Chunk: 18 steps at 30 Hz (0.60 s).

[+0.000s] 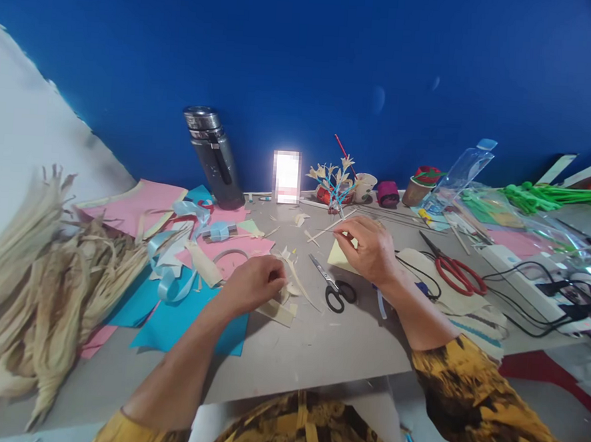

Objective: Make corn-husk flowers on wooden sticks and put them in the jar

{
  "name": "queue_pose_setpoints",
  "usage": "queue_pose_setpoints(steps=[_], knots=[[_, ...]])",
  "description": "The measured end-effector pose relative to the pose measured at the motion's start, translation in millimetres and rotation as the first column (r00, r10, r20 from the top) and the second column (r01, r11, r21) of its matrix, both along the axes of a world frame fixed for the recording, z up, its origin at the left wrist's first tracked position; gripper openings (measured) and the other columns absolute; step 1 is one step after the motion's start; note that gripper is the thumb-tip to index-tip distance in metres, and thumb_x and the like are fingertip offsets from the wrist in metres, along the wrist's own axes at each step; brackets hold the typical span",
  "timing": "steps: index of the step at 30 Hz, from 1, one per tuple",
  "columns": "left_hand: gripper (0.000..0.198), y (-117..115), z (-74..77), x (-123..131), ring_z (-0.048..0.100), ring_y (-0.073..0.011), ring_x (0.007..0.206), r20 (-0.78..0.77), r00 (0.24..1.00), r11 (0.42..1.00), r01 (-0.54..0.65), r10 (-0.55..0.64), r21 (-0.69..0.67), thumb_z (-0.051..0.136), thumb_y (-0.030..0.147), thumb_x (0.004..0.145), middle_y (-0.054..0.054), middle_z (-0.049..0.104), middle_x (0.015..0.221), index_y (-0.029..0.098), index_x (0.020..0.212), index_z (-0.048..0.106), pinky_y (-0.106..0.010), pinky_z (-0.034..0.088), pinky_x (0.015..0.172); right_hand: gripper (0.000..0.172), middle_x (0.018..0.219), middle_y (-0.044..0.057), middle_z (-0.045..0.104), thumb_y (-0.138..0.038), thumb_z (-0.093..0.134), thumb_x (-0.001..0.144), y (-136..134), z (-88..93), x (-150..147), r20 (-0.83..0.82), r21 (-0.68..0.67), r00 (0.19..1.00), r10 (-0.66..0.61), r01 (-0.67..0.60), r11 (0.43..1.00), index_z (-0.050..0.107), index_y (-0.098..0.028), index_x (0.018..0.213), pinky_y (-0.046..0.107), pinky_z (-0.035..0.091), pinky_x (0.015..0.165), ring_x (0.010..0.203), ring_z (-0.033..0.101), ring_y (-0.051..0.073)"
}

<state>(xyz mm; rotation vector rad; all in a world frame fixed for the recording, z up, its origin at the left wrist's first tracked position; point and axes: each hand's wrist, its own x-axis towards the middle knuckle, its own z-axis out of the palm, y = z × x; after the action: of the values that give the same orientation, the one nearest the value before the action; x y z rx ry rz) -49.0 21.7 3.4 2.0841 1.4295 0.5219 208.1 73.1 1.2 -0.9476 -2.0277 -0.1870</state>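
Observation:
My left hand (254, 283) rests on the grey table (292, 354) with its fingers curled onto pale strips of dried husk (281, 308). My right hand (368, 249) is raised a little above the table, thumb and fingers pinched on a thin pale stick (331, 226) that points toward the back left. A yellow paper piece (338, 255) lies under that hand. Small black-handled scissors (332, 286) lie between my two hands. A small craft flower bunch with blue stems (334, 179) stands behind the right hand.
A heap of dried husks (37, 265) fills the left. Pink and blue paper sheets (190, 308) with light blue ribbon (172, 267) lie left of centre. A dark flask (214, 156), cups (418, 187), red-handled scissors (455, 269), a power strip with cables (527, 282) and green stems (552, 195) stand behind and right.

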Motion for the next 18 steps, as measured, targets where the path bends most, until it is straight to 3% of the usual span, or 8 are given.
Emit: queue_pose_setpoints(steps=[3, 5, 6, 8, 10, 12, 15, 18], knots=[[0.012, 4.9, -2.2, -4.5, 0.053, -0.0153, 0.063, 0.126, 0.989, 0.997, -0.082, 0.083, -0.007, 0.060, 0.021, 0.079, 0.000, 0.060, 0.066, 0.019, 0.068, 0.063, -0.027, 0.036, 0.057, 0.012, 0.082, 0.004, 0.071, -0.017, 0.059, 0.091, 0.0, 1.4, 1.9, -0.027, 0.001, 0.999, -0.024, 0.024, 1.000, 0.069, -0.019, 0.085, 0.029, 0.045, 0.072, 0.076, 0.063, 0.018], [0.011, 9.0, 1.0, -9.7, 0.050, -0.0134, 0.060, 0.381, 0.896, 0.971, -0.235, 0.229, -0.031, 0.062, 0.020, 0.079, 0.001, 0.057, 0.063, 0.019, 0.069, 0.063, -0.025, 0.036, 0.055, 0.011, 0.084, 0.005, 0.071, -0.017, 0.059, 0.090, 1.0, 3.2, 4.2, -0.084, 0.001, 0.995, -0.062, 0.063, 0.998, 0.069, -0.019, 0.085, 0.029, 0.045, 0.070, 0.074, 0.062, 0.017], [0.011, 11.1, 4.0, -13.1, 0.047, -0.0118, 0.057, 0.552, 0.778, 0.949, -0.302, 0.301, -0.093, 0.064, 0.020, 0.079, 0.002, 0.055, 0.062, 0.018, 0.068, 0.061, -0.023, 0.035, 0.054, 0.011, 0.084, 0.005, 0.071, -0.018, 0.060, 0.090, 1.9, 4.7, 6.1, -0.127, 0.002, 0.988, -0.082, 0.083, 0.997, 0.069, -0.019, 0.084, 0.029, 0.045, 0.068, 0.071, 0.062, 0.017], [0.013, 15.1, 10.9, -21.4, 0.042, -0.0080, 0.052, 0.842, 0.385, 0.916, -0.290, 0.378, -0.279, 0.066, 0.018, 0.081, 0.003, 0.052, 0.062, 0.017, 0.070, 0.058, -0.020, 0.033, 0.049, 0.009, 0.083, 0.005, 0.071, -0.020, 0.062, 0.087, 4.5, 9.8, 11.6, -0.263, -0.020, 0.957, -0.119, 0.118, 0.993, 0.068, -0.019, 0.081, 0.028, 0.045, 0.064, 0.067, 0.059, 0.016], [0.014, 17.9, 17.1, -30.2, 0.039, -0.0050, 0.049, 0.925, -0.046, 0.916, -0.127, 0.377, -0.380, 0.066, 0.015, 0.084, 0.005, 0.050, 0.064, 0.016, 0.074, 0.056, -0.016, 0.032, 0.046, 0.007, 0.079, 0.004, 0.070, -0.025, 0.064, 0.085, 6.0, 18.3, 19.0, -0.499, -0.107, 0.857, -0.130, 0.088, 0.990, 0.066, -0.019, 0.080, 0.027, 0.044, 0.056, 0.060, 0.056, 0.014], [0.013, 18.6, 20.5, -36.5, 0.040, -0.0034, 0.049, 0.882, -0.307, 0.927, 0.005, 0.358, -0.374, 0.063, 0.013, 0.089, 0.005, 0.049, 0.065, 0.016, 0.079, 0.055, -0.014, 0.033, 0.046, 0.012, 0.075, 0.002, 0.069, -0.030, 0.068, 0.082, 2.5, 30.0, 25.4, -0.753, -0.244, 0.646, -0.126, -0.097, 0.965, 0.062, -0.020, 0.081, 0.023, 0.039, 0.048, 0.052, 0.051, 0.011], [0.012, 15.8, 19.4, -35.8, 0.042, -0.0033, 0.049, 0.825, -0.409, 0.920, 0.138, 0.389, -0.366, 0.059, 0.014, 0.093, 0.006, 0.047, 0.066, 0.016, 0.082, 0.054, -0.015, 0.035, 0.046, 0.024, 0.068, -0.001, 0.065, -0.032, 0.077, 0.073, -18.6, 45.8, 20.9, -0.918, -0.329, 0.360, -0.165, -0.461, 0.824, 0.059, -0.021, 0.082, 0.019, 0.035, 0.044, 0.048, 0.048, 0.008], [0.012, 10.5, 14.3, -23.6, 0.042, -0.0031, 0.049, 0.827, -0.366, 0.901, 0.245, 0.427, -0.357, 0.064, 0.014, 0.090, 0.006, 0.045, 0.067, 0.015, 0.082, 0.056, -0.016, 0.035, 0.046, 0.028, 0.062, -0.003, 0.061, -0.036, 0.081, 0.072, -50.9, 45.8, -11.1, -0.915, -0.383, 0.357, -0.186, -0.627, 0.679, 0.062, -0.021, 0.085, 0.018, 0.034, 0.042, 0.046, 0.046, 0.007]])
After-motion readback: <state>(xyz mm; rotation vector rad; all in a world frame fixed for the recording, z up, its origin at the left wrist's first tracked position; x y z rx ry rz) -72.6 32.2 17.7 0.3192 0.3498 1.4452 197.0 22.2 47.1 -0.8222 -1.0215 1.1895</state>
